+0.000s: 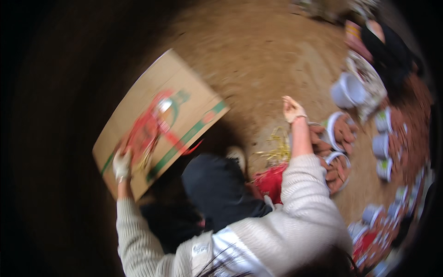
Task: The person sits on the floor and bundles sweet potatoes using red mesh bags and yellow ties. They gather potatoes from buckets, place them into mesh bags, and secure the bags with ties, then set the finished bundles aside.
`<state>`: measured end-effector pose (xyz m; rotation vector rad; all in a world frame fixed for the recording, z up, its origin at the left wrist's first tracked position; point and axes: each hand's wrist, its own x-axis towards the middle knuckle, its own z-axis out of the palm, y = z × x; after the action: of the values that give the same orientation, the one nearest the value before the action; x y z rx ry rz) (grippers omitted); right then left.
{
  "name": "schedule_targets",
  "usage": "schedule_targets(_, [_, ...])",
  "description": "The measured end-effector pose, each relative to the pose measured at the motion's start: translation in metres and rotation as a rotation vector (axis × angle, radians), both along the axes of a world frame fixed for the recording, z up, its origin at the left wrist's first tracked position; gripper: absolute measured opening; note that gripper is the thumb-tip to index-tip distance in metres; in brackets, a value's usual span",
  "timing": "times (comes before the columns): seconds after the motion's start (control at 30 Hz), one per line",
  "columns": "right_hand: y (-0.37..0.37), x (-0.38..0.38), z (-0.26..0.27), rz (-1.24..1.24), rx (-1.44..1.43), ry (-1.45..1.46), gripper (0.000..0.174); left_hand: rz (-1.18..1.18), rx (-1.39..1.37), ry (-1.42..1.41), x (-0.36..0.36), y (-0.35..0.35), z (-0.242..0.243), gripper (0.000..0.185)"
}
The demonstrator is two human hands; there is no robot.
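Note:
My left hand (122, 165), in a pale glove, is on a cardboard box (195, 81) with green and red print. Red and yellow strands (148, 150) lie across the box beside its fingers, and a red strip hangs over the near edge. Blur hides whether the fingers grip them. Out to the right, my right hand (293, 110), also in a pale glove, is held up over the floor with nothing visible in it. Below that arm stand white buckets (331, 130) of reddish-brown tubers, probably sweet potatoes, partly hidden by my sleeve.
Beside my knee lie a red mesh sack (271, 181) and yellow strands (278, 147). A pale bucket (347, 90) stands near a white sack (375, 81), with another person (391, 52) behind. Several filled buckets (380, 147) and a tuber heap (417, 104) line the right side of the earthen floor (249, 52).

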<state>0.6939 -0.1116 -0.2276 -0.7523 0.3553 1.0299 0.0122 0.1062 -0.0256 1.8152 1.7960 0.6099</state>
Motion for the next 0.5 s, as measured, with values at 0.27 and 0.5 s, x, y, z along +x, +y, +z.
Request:
schedule_targets(0.27, [0.078, -0.234, 0.116, 0.634, 0.049, -0.458, 0.034, 0.159, 0.271, -0.509, -0.016, -0.014, -0.020, 0.006])
schedule_targets(0.5, [0.195, -0.403, 0.185, 1.389, -0.168, -0.727, 0.023, -0.069, 0.297, -0.112, 0.024, -0.013, -0.022, 0.015])
